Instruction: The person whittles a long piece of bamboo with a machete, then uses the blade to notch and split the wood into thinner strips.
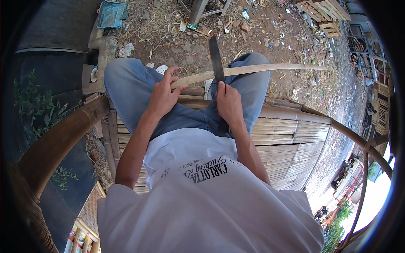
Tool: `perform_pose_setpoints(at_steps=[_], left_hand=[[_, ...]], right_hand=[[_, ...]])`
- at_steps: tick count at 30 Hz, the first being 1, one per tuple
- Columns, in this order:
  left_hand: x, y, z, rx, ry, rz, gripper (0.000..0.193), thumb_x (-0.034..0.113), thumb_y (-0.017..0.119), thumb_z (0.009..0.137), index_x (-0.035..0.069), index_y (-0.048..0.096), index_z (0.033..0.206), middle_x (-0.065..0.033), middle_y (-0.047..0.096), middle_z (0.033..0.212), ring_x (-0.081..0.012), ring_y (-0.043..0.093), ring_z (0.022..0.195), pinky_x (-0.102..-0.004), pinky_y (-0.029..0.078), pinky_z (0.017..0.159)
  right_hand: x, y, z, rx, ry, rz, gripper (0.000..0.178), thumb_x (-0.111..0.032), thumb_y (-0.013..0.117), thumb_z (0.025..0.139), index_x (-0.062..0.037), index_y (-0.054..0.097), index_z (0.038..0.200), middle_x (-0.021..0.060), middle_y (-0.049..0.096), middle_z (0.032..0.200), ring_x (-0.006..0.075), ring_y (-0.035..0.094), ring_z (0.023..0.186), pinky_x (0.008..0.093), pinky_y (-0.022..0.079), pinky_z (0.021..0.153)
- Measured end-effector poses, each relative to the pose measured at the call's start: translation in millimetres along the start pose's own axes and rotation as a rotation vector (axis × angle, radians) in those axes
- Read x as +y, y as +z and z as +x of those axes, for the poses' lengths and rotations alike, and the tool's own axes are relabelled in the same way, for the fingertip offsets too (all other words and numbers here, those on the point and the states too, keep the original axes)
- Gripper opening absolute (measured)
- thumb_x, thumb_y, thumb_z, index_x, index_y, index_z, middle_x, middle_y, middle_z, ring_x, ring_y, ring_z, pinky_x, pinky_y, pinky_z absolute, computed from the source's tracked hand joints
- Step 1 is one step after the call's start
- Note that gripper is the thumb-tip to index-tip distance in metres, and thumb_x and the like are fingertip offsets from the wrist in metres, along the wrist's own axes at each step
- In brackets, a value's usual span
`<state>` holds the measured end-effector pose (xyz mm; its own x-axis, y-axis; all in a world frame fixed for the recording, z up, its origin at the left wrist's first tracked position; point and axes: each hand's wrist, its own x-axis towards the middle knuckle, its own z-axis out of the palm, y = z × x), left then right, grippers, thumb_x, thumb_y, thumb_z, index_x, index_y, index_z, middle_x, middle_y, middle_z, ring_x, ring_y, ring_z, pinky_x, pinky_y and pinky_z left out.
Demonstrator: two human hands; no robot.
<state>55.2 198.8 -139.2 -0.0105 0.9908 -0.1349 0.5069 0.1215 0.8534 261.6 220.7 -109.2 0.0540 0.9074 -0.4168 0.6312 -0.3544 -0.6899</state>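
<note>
A long, pale bamboo strip (253, 69) lies crosswise over my knees, its thin end reaching far to the right. Its left end is between the thumb and fingers of my left hand (163, 93). My right hand (229, 103) is wrapped round the handle of a dark-bladed machete (216, 57). The blade points away from me and crosses in front of the strip near its middle. Whether the edge touches the strip, I cannot tell. The handle's butt shows below my right wrist.
I sit on a slatted bamboo bench (291, 131) with curved bamboo rails (63, 141). Littered dirt ground (168, 40) lies ahead, with a blue plastic basket (112, 15), the legs of a stool (197, 12) and wooden crates (322, 10). Leafy plants (36, 101) stand left.
</note>
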Motion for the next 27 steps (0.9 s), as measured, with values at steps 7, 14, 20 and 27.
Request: perform_pose_setpoints(at_steps=[7,14,20,27], left_hand=[[2,0,1,-0.013,0.007,-0.007,0.051,0.016,0.069,0.089,0.007,0.041,0.131,-0.0212,0.070,0.098,-0.0399,0.068,0.089,-0.0432,0.052,0.074],[0,1,1,-0.052,0.005,-0.008,0.048,0.017,0.068,0.090,0.007,0.042,0.129,-0.0225,0.069,0.100,-0.0400,0.068,0.087,-0.0435,0.052,0.073],[-6,3,0,-0.046,0.029,0.029,0.045,0.017,0.067,0.091,0.006,0.043,0.127,-0.0234,0.069,0.101,-0.0408,0.068,0.087,-0.0435,0.052,0.073],[-1,1,0,-0.052,0.026,0.014,0.042,0.016,0.066,0.091,0.005,0.043,0.124,-0.0228,0.069,0.098,-0.0409,0.068,0.089,-0.0437,0.052,0.073]], right_hand=[[6,2,-1,0.032,-0.042,-0.002,0.045,-0.027,0.044,0.101,0.0077,0.059,0.076,0.0315,0.061,0.075,0.0507,0.059,0.077,0.0538,0.045,0.068],[11,11,-6,0.018,-0.069,-0.020,0.045,-0.027,0.043,0.101,0.0070,0.059,0.076,0.0309,0.061,0.074,0.0510,0.058,0.077,0.0545,0.043,0.069],[14,3,2,0.021,0.097,0.061,0.045,-0.027,0.043,0.101,0.0066,0.060,0.077,0.0305,0.061,0.074,0.0503,0.059,0.078,0.0545,0.043,0.070],[7,-1,-2,0.012,0.080,0.066,0.045,-0.027,0.043,0.101,0.0071,0.059,0.076,0.0302,0.061,0.073,0.0493,0.060,0.076,0.0537,0.043,0.069]])
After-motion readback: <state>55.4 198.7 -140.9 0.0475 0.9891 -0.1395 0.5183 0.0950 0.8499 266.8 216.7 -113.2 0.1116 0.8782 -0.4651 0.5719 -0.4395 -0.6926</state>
